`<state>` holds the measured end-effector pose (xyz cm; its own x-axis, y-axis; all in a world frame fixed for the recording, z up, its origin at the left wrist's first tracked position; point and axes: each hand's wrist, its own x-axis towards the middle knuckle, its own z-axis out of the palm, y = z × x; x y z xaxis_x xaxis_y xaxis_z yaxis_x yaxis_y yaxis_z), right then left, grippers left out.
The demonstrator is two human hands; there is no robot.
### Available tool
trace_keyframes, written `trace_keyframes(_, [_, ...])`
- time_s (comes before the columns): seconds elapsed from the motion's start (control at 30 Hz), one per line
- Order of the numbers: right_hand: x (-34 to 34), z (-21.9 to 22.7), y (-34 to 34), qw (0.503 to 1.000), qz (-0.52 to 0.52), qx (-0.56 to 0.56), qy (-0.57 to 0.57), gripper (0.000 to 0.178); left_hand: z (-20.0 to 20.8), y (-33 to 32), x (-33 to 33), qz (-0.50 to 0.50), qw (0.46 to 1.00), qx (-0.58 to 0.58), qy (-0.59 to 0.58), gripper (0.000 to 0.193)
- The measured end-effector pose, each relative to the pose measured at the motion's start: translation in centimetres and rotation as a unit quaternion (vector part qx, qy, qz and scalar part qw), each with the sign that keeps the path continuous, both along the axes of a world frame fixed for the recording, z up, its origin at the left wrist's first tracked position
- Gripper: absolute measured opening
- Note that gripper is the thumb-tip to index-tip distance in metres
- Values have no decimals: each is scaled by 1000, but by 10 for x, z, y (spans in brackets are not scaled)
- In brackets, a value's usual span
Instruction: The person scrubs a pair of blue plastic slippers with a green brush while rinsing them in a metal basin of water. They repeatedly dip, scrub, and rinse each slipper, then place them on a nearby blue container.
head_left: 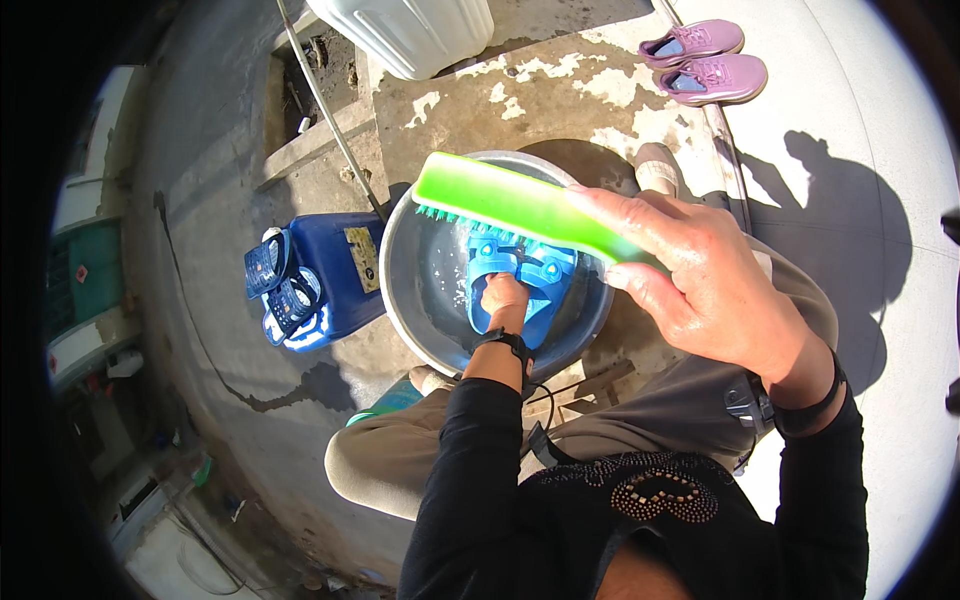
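My right hand grips the end of a bright green scrubbing brush, held up above a round metal basin. The brush's teal bristles point down toward the basin. Inside the basin lies a pair of light blue strapped sandals, with some white foam or glints beside them. My left hand reaches into the basin, its fingers curled on the sandals near the straps. Part of the sandals is hidden behind the brush and that hand.
Left of the basin lies a dark blue jerrycan with dark blue sandals on it. A thin pole leans toward it. A white plastic container stands beyond the basin. Purple shoes sit at the far right. My knees flank the basin.
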<state>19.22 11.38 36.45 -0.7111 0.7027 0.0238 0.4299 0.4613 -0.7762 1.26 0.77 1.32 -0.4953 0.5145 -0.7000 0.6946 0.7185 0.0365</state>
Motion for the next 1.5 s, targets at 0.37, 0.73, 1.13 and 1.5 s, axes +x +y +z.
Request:
trace_keyframes(0.37, [-6,-3,5,1000,-11,-3,-14,58,-3,-1,-22,78,983,163,-21,47])
trace_keyframes(0.73, [-18,-24,-1,989,-10,66,-134,52,14,-35,-21,228,922,289,-123,45])
trace_keyframes(1.13, [-24,-39,-1,977,9,82,-197,49,141,-22,-11,601,508,302,-538,39])
trace_keyframes(1.5, [-32,-36,-8,990,-8,96,-100,48,238,-43,-60,281,721,475,-418,40])
